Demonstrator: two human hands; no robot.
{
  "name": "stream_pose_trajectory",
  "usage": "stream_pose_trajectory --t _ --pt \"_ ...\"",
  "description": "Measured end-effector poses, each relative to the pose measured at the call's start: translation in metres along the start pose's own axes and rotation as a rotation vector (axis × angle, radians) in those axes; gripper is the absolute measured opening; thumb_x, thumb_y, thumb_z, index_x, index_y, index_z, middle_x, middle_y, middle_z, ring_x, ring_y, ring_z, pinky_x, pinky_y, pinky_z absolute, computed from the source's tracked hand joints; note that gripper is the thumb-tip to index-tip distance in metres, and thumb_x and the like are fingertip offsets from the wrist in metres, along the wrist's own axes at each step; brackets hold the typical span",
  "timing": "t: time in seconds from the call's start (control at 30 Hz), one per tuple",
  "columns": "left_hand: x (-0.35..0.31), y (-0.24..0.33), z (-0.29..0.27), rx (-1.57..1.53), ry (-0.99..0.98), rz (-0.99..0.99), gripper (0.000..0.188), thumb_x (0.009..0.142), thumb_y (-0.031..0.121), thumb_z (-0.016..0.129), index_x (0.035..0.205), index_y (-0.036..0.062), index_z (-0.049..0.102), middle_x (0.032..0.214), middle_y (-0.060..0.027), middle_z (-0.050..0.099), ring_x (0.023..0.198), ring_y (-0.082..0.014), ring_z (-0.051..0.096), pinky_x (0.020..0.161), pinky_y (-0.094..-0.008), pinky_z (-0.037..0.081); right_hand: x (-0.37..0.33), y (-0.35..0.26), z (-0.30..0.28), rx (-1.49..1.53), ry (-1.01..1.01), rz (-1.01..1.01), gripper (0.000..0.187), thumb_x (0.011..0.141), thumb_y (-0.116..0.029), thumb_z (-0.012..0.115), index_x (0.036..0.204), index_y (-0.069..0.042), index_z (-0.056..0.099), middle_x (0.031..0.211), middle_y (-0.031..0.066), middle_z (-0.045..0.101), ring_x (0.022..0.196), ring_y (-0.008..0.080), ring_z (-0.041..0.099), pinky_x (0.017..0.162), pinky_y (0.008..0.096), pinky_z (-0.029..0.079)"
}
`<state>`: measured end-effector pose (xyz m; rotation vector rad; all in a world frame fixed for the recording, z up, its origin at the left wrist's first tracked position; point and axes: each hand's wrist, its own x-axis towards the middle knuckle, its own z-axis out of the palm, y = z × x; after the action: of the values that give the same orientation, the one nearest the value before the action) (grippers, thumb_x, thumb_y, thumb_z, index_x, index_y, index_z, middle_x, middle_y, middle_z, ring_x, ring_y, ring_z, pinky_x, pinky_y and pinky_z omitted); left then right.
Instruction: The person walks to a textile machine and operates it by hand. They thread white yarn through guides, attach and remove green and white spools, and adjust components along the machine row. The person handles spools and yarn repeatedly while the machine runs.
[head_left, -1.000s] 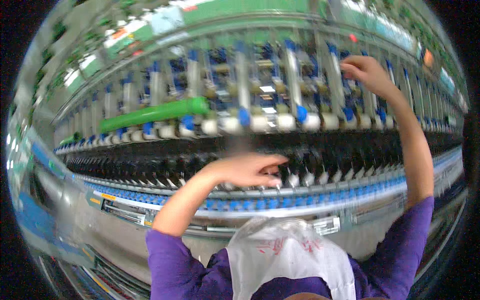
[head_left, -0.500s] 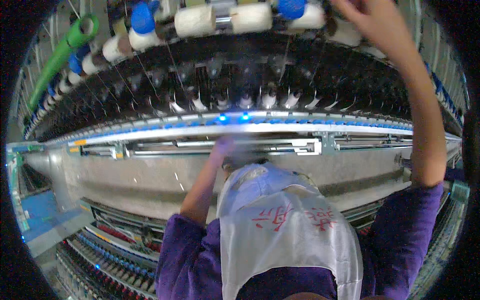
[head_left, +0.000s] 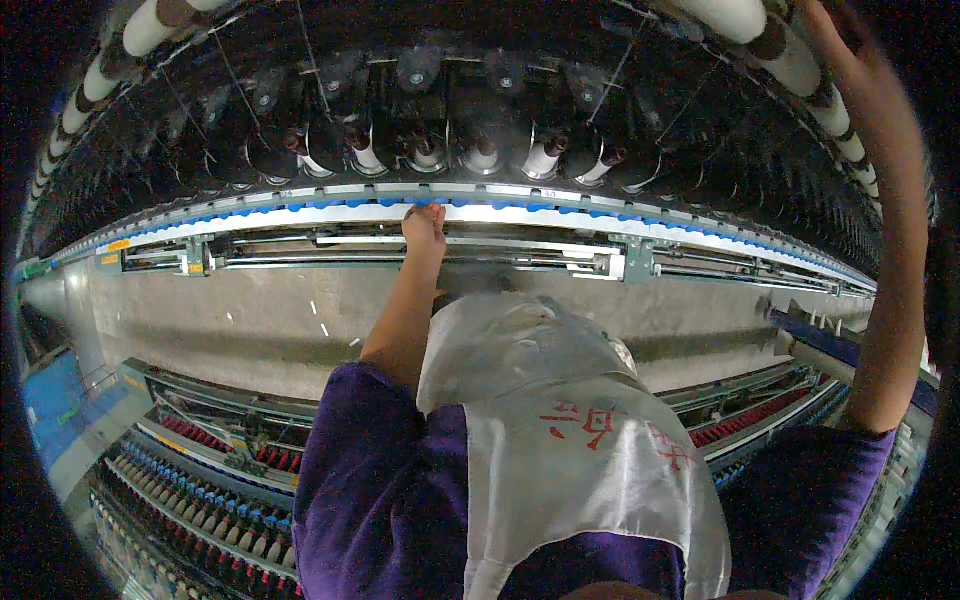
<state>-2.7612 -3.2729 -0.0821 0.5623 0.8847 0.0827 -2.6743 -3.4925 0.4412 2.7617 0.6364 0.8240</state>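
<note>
My left hand (head_left: 425, 226) is closed at the blue-edged white rail (head_left: 330, 213) of a long yarn-spinning machine. Its curled fingertips touch the blue strip; whatever they pinch is hidden. Just behind the rail stand several bobbins (head_left: 427, 152) wound with white yarn, dark at their tops. My right arm reaches high on the right, and the right hand (head_left: 850, 45) is up beside the row of thick white yarn rolls (head_left: 735, 15). Dark rim and blur hide most of its fingers. Thin yarns (head_left: 312, 60) slant down toward the bobbins.
Below the rail run metal rods and brackets (head_left: 625, 260). Small white scraps (head_left: 318, 318) lie on the grey floor (head_left: 250, 300). Behind me stands another machine with rows of blue, white and red bobbins (head_left: 200, 500). A blue panel (head_left: 50, 395) is at far left.
The view has tipped down and closer to the bobbins. My left hand, blurred before, now rests against the blue strip. My right hand has shifted toward the upper right rim.
</note>
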Motion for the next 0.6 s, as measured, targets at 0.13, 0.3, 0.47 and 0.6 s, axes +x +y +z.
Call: stream_pose_trajectory --t 0.13,0.3,0.47,0.6 --pt "-0.017 0.007 0.01 -0.038 0.064 -0.002 0.015 0.079 -0.003 0.045 0.068 0.0028 0.037 0.073 -0.0071 0.047 0.065 -0.019 0.05 0.08 -0.0291 0.051 0.0 0.003 0.0 0.002 -0.002 0.014 0.018 0.086 -0.01 0.056 0.071 0.0 0.056 0.052 0.009 0.05 0.043 0.0151 0.047 0.043 0.03 0.036" --pt "-0.017 0.009 0.002 -0.047 -0.02 -0.046 0.011 0.078 -0.004 0.045 0.087 0.001 0.048 0.088 -0.0081 0.055 0.081 -0.0202 0.057 0.085 -0.0325 0.049 0.0 0.004 0.001 0.007 -0.008 0.024 0.017 0.085 -0.01 0.057 0.071 0.0 0.056 0.052 0.0085 0.05 0.042 0.0144 0.047 0.042 0.0291 0.036" --pt "-0.001 0.004 -0.019 -0.12 -0.114 -0.05 0.01 0.08 -0.002 0.047 0.089 0.0022 0.049 0.085 -0.0071 0.055 0.08 -0.0199 0.058 0.085 -0.0327 0.049 -0.002 0.005 0.007 0.012 -0.01 0.037 0.016 0.085 -0.01 0.058 0.071 0.0 0.056 0.052 0.008 0.051 0.042 0.0138 0.047 0.042 0.0281 0.036" --pt "0.013 0.0 -0.037 0.2 -0.203 -0.116 0.004 0.087 0.007 0.049 0.086 0.0041 0.052 0.085 -0.0051 0.055 0.085 -0.0159 0.057 0.083 -0.0301 0.047 0.001 0.005 0.003 0.029 -0.013 0.047 0.016 0.084 -0.01 0.058 0.071 0.0 0.056 0.052 0.0076 0.051 0.041 0.0132 0.047 0.042 0.0274 0.036"
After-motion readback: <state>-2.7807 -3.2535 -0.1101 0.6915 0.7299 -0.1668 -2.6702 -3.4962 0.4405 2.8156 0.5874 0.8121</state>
